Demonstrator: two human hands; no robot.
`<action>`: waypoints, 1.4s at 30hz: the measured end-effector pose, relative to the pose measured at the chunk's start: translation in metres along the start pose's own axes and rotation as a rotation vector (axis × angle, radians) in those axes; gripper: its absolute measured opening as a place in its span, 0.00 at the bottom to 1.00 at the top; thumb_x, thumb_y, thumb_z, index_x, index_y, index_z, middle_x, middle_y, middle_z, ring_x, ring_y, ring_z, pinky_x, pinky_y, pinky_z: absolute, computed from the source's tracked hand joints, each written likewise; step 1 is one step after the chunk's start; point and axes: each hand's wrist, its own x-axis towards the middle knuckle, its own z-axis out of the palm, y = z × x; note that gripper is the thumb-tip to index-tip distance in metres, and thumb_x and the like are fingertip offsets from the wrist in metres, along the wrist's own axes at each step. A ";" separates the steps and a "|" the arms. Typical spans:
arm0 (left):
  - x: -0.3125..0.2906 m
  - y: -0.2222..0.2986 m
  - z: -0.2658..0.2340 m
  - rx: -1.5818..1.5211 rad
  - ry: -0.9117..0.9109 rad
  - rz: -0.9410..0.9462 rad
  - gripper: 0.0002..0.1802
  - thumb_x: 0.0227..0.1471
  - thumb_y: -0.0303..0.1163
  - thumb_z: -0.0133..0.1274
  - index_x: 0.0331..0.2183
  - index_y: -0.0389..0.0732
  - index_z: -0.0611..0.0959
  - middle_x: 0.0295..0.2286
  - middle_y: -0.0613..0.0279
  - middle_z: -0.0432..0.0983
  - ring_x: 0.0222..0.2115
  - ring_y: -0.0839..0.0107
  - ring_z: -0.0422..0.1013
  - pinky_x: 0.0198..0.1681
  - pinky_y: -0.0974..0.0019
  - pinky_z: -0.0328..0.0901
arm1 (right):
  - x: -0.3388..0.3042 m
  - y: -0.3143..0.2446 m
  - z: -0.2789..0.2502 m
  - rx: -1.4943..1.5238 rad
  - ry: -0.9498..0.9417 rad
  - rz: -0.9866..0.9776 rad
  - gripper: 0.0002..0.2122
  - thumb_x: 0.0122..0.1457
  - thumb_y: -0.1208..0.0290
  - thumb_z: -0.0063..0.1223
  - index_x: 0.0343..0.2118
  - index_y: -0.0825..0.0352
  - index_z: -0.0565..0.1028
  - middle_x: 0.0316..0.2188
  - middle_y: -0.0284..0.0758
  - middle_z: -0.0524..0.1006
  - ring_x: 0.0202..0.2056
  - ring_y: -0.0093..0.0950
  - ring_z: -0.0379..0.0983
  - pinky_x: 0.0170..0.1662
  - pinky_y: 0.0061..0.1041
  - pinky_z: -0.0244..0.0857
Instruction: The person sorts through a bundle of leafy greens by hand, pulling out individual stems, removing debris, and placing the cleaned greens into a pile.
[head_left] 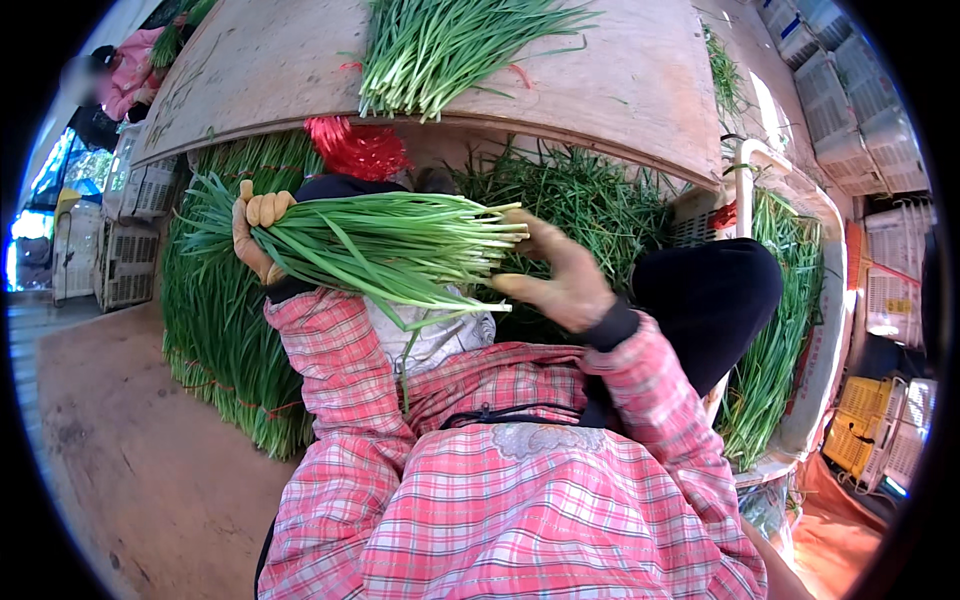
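Observation:
A bunch of long green chives (385, 235) lies sideways above my lap, its pale cut ends pointing right. My left hand (262, 228), in a tan glove, is closed around the leafy end. At the cut ends my right hand (565, 275) is held with thumb and fingers apart, the fingertips beside the stalks; I cannot tell whether they touch. A few stalks stick out below the bunch, one reaching to the right past the others. Another loose heap of chives (440, 55) rests on the wooden board (640, 90) in front of me.
Tied chive bundles (235, 330) are stacked at my left. Red ties (355, 148) hang under the board's edge. Loose greens (575, 205) lie below it. A white crate (832, 245) of chives stands right. Stacked crates (850, 100) line the far right. Another person (130, 75) sits far left.

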 end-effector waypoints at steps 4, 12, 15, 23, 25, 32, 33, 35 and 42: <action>0.011 -0.001 -0.018 -0.141 -0.244 -0.108 0.15 0.57 0.29 0.33 0.33 0.29 0.72 0.14 0.74 0.57 0.16 0.81 0.53 0.25 0.74 0.51 | 0.017 0.020 0.048 0.081 0.098 0.213 0.18 0.50 0.78 0.58 0.44 0.69 0.67 0.33 0.32 0.74 0.33 0.18 0.70 0.36 0.19 0.68; 0.002 -0.006 -0.016 -0.125 -0.272 -0.017 0.15 0.56 0.29 0.33 0.36 0.27 0.70 0.14 0.74 0.58 0.16 0.82 0.54 0.25 0.74 0.52 | -0.007 0.020 0.054 -0.001 0.090 0.130 0.20 0.50 0.66 0.59 0.43 0.68 0.68 0.30 0.43 0.77 0.33 0.32 0.76 0.36 0.26 0.68; 0.004 -0.005 -0.022 -0.138 -0.307 -0.022 0.15 0.56 0.30 0.33 0.36 0.27 0.70 0.15 0.73 0.60 0.16 0.81 0.57 0.26 0.74 0.53 | -0.008 0.007 0.046 0.192 0.016 0.275 0.18 0.53 0.74 0.56 0.46 0.68 0.65 0.36 0.33 0.74 0.38 0.21 0.69 0.42 0.21 0.66; 0.009 -0.005 -0.038 -0.153 -0.441 0.028 0.14 0.56 0.29 0.31 0.25 0.38 0.69 0.15 0.72 0.62 0.17 0.80 0.58 0.27 0.74 0.54 | -0.008 0.122 0.034 0.408 0.164 0.693 0.06 0.49 0.79 0.50 0.31 0.72 0.72 0.21 0.32 0.73 0.20 0.19 0.68 0.23 0.18 0.62; 0.003 0.000 -0.021 -0.142 -0.435 -0.053 0.11 0.55 0.28 0.34 0.23 0.38 0.68 0.14 0.74 0.60 0.17 0.81 0.58 0.27 0.74 0.54 | -0.013 0.173 0.036 0.411 0.077 1.049 0.01 0.47 0.76 0.53 0.24 0.67 0.74 0.17 0.32 0.72 0.14 0.20 0.65 0.17 0.17 0.57; 0.002 -0.009 -0.004 -0.063 -0.305 0.025 0.08 0.54 0.24 0.33 0.26 0.36 0.67 0.13 0.75 0.62 0.15 0.82 0.58 0.24 0.77 0.55 | -0.021 0.292 -0.014 -0.931 -0.278 0.659 0.17 0.41 0.71 0.57 0.38 0.58 0.76 0.36 0.37 0.77 0.40 0.36 0.74 0.43 0.30 0.67; 0.003 -0.014 -0.002 -0.080 -0.269 0.075 0.08 0.54 0.25 0.33 0.26 0.38 0.67 0.13 0.75 0.62 0.14 0.83 0.57 0.23 0.77 0.54 | -0.022 0.305 -0.023 -0.882 -0.113 0.681 0.20 0.36 0.72 0.60 0.39 0.58 0.76 0.36 0.38 0.77 0.40 0.36 0.73 0.44 0.28 0.67; 0.007 -0.007 -0.013 -0.052 -0.319 0.069 0.03 0.50 0.23 0.37 0.29 0.35 0.67 0.14 0.76 0.63 0.15 0.83 0.59 0.25 0.77 0.54 | -0.001 0.293 -0.040 -1.011 -0.170 0.737 0.30 0.27 0.69 0.66 0.42 0.55 0.74 0.38 0.34 0.77 0.41 0.31 0.74 0.43 0.26 0.68; 0.009 -0.004 -0.014 0.004 -0.457 0.116 0.10 0.43 0.21 0.46 0.32 0.35 0.66 0.15 0.77 0.67 0.17 0.84 0.62 0.26 0.78 0.55 | 0.057 0.301 -0.111 0.568 1.159 0.649 0.16 0.44 0.74 0.56 0.38 0.71 0.72 0.32 0.39 0.74 0.31 0.32 0.68 0.36 0.36 0.61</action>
